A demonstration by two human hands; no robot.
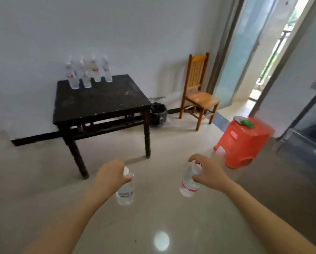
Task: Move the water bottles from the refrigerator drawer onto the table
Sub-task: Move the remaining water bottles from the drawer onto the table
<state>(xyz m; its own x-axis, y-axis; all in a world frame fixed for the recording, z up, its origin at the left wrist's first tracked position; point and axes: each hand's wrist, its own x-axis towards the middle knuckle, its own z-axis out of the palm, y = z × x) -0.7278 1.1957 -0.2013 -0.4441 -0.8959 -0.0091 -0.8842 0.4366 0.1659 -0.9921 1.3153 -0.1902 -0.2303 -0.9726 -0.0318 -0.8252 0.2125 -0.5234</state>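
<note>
The left hand [110, 174] pinched one water bottle [125, 191] by its neck, fingers closed around it; the right hand [206, 173] gripped another bottle [188, 184] likewise. Both hung above the floor, caps up, long axes near vertical, the right one's base tilted leftward. More bottles [87, 72] stood upright at the dark surface's [102, 99] far edge.

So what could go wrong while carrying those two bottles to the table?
1. Each hand, left and right, pinches its bottle (left one, right one) only near the cap, so one might slip and drop onto the hard floor.
2. The bottles already on the table stand bunched at the far corner; setting new ones close by could knock them over.
3. The red stool sits near the path and could trip someone.
</note>
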